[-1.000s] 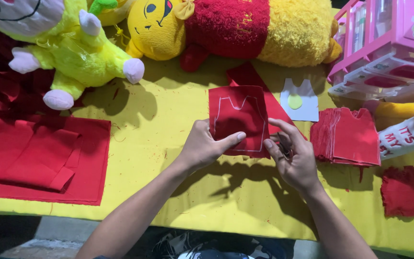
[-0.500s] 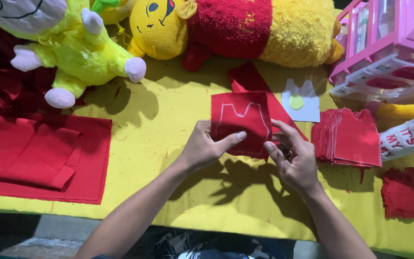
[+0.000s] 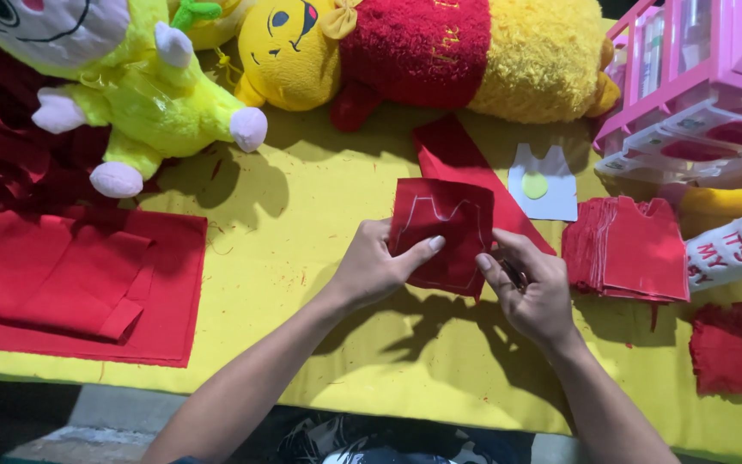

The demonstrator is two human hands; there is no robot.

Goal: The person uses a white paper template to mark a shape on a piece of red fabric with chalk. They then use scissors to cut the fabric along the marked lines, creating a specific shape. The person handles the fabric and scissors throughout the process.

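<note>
Over the middle of the yellow surface (image 3: 302,258) I see both hands working one piece of red felt (image 3: 441,234) with a pale outline chalked on it. My left hand (image 3: 371,271) pinches the felt's left edge, thumb on top and the other fingers curled underneath, so it is closed on the cloth. My right hand (image 3: 532,288) sits at the felt's lower right corner, fingers bent round something dark; I take it for scissors, but the hand hides too much for me to be sure. The felt is lifted slightly off the surface and partly covers a longer red strip (image 3: 461,159) lying behind it.

Just right of my right hand stands a stack of cut red pieces (image 3: 629,249), and beyond it a small white template (image 3: 544,182) with a yellow spot. A heap of red scraps (image 3: 732,348) lies at the far right. Folded red cloth (image 3: 70,283) covers the left side. Along the back edge lie a green plush toy (image 3: 148,94) and a yellow plush bear (image 3: 422,51), with a pink plastic rack (image 3: 697,77) at the right corner.
</note>
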